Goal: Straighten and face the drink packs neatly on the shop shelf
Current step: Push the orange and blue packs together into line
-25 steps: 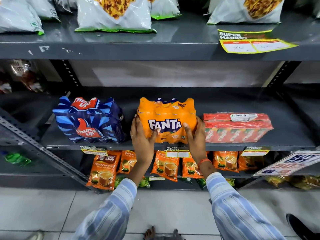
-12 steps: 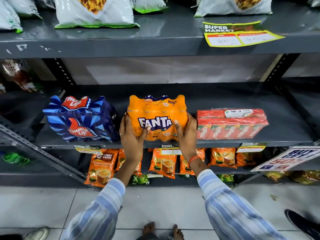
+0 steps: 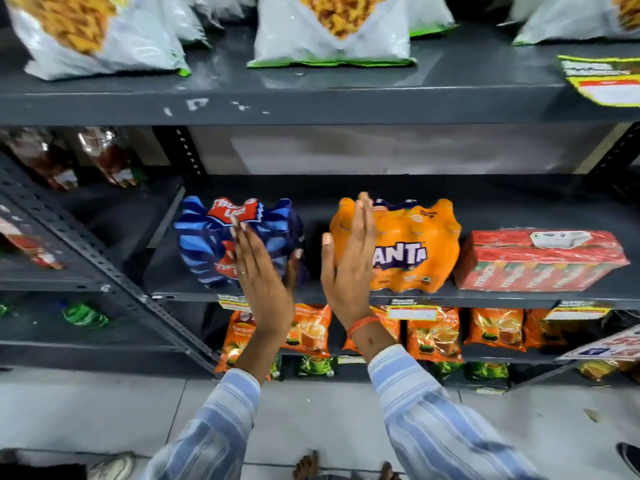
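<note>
Three drink packs stand on the middle grey shelf (image 3: 381,295). A blue Thums Up pack (image 3: 204,244) is at the left, an orange Fanta pack (image 3: 422,244) in the middle, and a flat red Maaza pack (image 3: 540,259) at the right. My left hand (image 3: 263,282) is raised flat, fingers straight, in front of the blue pack's right half. My right hand (image 3: 349,271) is also flat and upright, over the Fanta pack's left edge. Neither hand holds anything. A dark gap separates the blue and orange packs.
Large white snack bags (image 3: 332,29) lie on the top shelf. Orange tea pouches (image 3: 433,332) hang under the middle shelf. A slanted metal upright (image 3: 114,271) runs at the left. Yellow price tags (image 3: 606,81) sit at the right. Tiled floor and feet are below.
Both hands let go of the Fanta pack and shifted left, now raised flat between the blue and orange packs. The view has moved left and closer.
</note>
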A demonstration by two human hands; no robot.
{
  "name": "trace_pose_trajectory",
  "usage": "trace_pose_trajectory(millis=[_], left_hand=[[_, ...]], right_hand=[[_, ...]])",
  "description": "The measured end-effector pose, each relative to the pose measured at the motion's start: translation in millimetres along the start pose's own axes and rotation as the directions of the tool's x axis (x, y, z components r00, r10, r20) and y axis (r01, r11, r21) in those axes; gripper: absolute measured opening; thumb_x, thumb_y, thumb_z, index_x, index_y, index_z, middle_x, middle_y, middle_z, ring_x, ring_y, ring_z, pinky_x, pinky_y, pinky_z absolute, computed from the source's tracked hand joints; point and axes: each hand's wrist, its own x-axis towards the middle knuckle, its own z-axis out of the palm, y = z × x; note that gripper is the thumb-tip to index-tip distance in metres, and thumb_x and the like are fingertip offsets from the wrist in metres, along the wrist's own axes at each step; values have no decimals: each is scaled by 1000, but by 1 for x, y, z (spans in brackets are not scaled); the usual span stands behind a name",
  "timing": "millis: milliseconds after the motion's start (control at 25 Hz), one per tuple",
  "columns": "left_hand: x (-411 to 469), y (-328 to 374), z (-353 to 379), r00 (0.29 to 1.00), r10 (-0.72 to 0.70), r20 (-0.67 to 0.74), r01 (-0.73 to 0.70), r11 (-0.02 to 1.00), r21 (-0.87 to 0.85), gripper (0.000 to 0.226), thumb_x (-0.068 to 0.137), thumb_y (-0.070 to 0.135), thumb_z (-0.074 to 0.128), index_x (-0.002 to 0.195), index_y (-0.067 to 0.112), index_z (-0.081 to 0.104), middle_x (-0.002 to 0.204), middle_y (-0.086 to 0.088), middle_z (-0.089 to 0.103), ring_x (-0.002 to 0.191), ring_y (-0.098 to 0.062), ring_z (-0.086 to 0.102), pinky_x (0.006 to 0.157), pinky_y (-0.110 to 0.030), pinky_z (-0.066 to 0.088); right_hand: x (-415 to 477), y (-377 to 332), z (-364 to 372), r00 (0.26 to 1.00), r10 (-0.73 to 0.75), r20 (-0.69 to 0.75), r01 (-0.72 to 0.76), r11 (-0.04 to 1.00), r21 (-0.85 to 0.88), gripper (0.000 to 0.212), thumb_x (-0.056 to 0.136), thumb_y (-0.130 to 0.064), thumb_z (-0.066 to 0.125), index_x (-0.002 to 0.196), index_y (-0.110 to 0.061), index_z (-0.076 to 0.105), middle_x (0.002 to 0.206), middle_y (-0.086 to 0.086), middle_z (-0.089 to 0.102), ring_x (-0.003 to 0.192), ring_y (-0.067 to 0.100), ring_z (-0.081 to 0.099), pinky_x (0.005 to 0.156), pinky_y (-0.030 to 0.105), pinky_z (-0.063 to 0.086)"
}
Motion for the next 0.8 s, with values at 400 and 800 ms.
trace_pose_trajectory(millis=[400,800], left_hand=[[60,-127,-50,881,-399,253,463,837,-291,125,52,71,69,146,15,11,151,-11,33,136,-24,38,112,-46,35],[65,-130,-49,897,-383,222,439,833,-337,102,59,51,79,139,16,26,138,-10,46,125,-22,51,100,-47,49]], right_hand=[[-47,9,89,871,405,279,-477,834,277,65,91,-29,59,146,-17,27,144,0,46,124,-1,46,100,14,44],[-46,10,98,871,424,251,-482,837,260,64,91,-34,58,145,-21,26,137,-4,48,117,1,52,88,13,50]])
